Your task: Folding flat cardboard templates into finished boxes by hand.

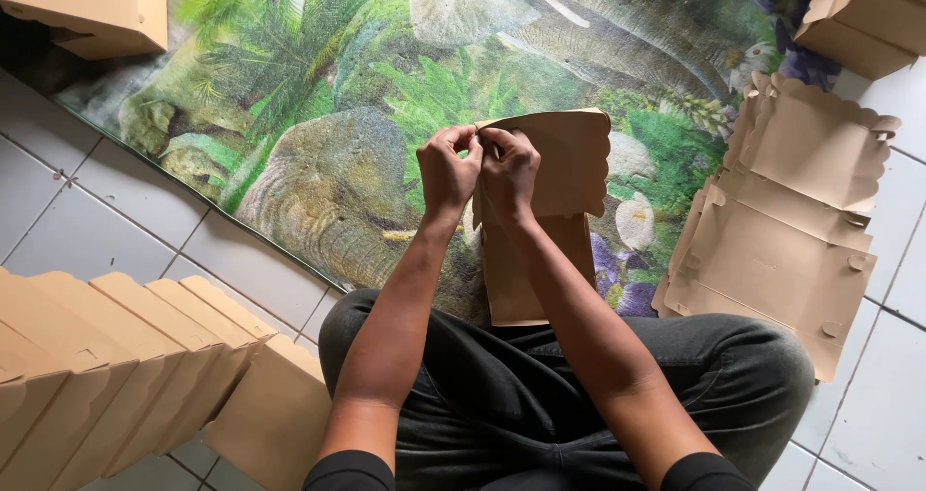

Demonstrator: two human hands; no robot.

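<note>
A flat brown cardboard box blank (564,177) with a scalloped edge is held up over my lap, partly folded. My left hand (448,170) and my right hand (508,173) sit side by side, both pinching its upper left corner. The lower part of the blank (526,279) hangs down toward my crossed legs in dark trousers. My fingertips hide the corner tab itself.
A stack of unfolded box blanks (781,231) lies on the right. A row of folded brown boxes (125,366) leans at the lower left. More boxes sit at the top left (96,9) and top right (863,18). A jungle-print mat (328,115) covers the white tiled floor (106,231).
</note>
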